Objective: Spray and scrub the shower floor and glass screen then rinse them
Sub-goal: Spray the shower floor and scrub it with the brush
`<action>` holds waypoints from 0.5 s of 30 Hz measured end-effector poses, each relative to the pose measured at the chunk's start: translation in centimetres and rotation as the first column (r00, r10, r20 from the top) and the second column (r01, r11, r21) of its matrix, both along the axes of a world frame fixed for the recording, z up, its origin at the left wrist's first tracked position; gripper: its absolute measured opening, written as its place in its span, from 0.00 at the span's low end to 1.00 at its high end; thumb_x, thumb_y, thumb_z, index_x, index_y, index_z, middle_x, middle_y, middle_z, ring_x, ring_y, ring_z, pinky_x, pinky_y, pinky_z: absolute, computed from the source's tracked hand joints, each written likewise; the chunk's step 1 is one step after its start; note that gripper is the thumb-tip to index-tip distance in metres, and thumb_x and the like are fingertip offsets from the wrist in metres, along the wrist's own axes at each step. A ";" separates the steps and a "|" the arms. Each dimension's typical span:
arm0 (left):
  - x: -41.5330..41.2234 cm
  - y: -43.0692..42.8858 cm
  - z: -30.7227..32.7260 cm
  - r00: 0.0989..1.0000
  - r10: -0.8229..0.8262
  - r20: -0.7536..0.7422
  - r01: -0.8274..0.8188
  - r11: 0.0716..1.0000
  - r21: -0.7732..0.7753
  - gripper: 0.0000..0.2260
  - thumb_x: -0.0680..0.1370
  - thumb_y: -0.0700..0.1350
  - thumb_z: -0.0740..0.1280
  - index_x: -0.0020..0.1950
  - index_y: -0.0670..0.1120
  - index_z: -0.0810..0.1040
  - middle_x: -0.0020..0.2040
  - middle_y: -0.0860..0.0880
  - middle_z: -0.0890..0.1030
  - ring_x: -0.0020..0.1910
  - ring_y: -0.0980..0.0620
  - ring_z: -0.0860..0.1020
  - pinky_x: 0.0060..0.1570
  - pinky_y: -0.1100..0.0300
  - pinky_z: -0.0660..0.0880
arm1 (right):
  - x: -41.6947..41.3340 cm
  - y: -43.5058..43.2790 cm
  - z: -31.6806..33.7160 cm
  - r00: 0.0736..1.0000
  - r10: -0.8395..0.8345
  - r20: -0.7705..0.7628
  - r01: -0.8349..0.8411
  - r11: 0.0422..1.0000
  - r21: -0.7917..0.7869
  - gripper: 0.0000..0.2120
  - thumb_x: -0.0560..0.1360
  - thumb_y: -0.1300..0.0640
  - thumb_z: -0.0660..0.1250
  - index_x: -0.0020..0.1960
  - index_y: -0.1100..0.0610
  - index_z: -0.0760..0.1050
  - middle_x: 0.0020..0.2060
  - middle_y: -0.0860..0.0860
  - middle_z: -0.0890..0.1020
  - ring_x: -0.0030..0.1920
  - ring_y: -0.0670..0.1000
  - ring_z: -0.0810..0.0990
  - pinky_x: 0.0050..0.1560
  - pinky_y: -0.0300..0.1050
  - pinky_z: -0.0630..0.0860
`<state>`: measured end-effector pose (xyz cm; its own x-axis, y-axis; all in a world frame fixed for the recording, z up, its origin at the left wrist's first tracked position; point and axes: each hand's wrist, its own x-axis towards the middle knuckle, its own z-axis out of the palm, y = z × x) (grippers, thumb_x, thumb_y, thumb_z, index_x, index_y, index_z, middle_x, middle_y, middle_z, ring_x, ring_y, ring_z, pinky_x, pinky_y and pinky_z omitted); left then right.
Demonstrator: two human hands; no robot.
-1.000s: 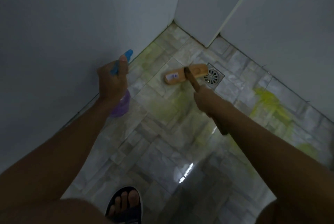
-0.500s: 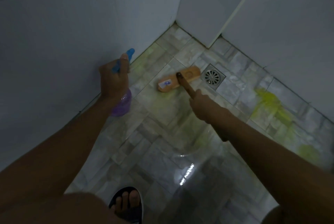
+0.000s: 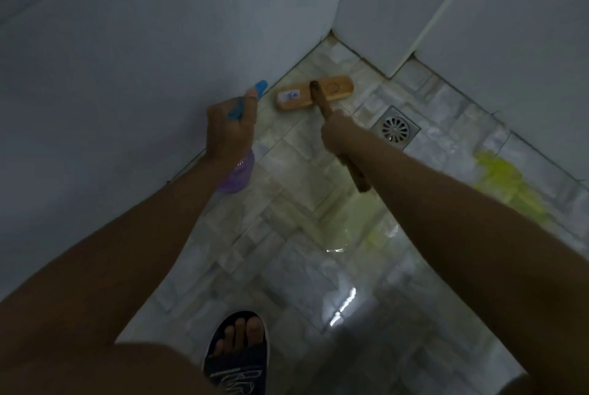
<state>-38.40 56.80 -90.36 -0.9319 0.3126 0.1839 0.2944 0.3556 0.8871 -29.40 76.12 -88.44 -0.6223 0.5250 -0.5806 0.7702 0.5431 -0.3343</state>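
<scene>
My right hand (image 3: 339, 135) grips the wooden handle of a scrub brush (image 3: 315, 92), whose flat wooden head lies on the wet tiled shower floor (image 3: 287, 235) close to the far corner. My left hand (image 3: 231, 128) holds a purple spray bottle (image 3: 237, 173) with a blue trigger head, thumb up on the blue top, near the left wall. A patch of yellow-green cleaner (image 3: 503, 178) sits on the tiles at the right. No glass screen can be made out.
A round metal floor drain (image 3: 396, 128) lies just right of the brush head. White walls (image 3: 127, 60) close in at the left and back. My sandalled foot (image 3: 237, 353) stands at the bottom centre. Light glints off the wet tiles.
The brush head has moved from beside the drain leftward and farther into the corner by the left wall. My left hand with the bottle has stayed about where it was.
</scene>
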 end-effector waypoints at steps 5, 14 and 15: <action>2.0 -4.8 -0.8 0.998 -0.058 -0.005 0.056 0.976 -0.208 0.40 0.79 0.71 0.54 0.30 0.35 0.74 0.27 0.35 0.76 0.28 0.36 0.77 0.27 0.41 0.72 | 10.6 -5.4 -0.3 0.990 0.072 0.123 -0.066 0.997 -0.051 0.19 0.85 0.55 0.54 0.74 0.61 0.60 0.62 0.62 0.76 0.57 0.62 0.79 0.49 0.50 0.74; 4.8 -12.6 -1.3 0.993 0.116 0.007 -0.114 0.981 -0.154 0.38 0.81 0.67 0.58 0.31 0.33 0.73 0.27 0.34 0.75 0.25 0.35 0.75 0.26 0.40 0.73 | 5.2 -4.3 0.2 0.992 0.045 0.120 -0.044 0.999 -0.015 0.23 0.84 0.56 0.54 0.77 0.62 0.59 0.70 0.62 0.71 0.65 0.62 0.76 0.60 0.55 0.75; 4.9 -13.4 -1.2 0.990 0.140 0.011 -0.137 0.980 -0.142 0.37 0.81 0.67 0.59 0.31 0.34 0.73 0.27 0.34 0.74 0.25 0.35 0.75 0.25 0.41 0.72 | 2.9 -4.3 0.2 0.994 0.049 0.093 -0.048 0.999 -0.011 0.24 0.83 0.59 0.55 0.77 0.63 0.58 0.71 0.62 0.70 0.66 0.62 0.74 0.60 0.54 0.74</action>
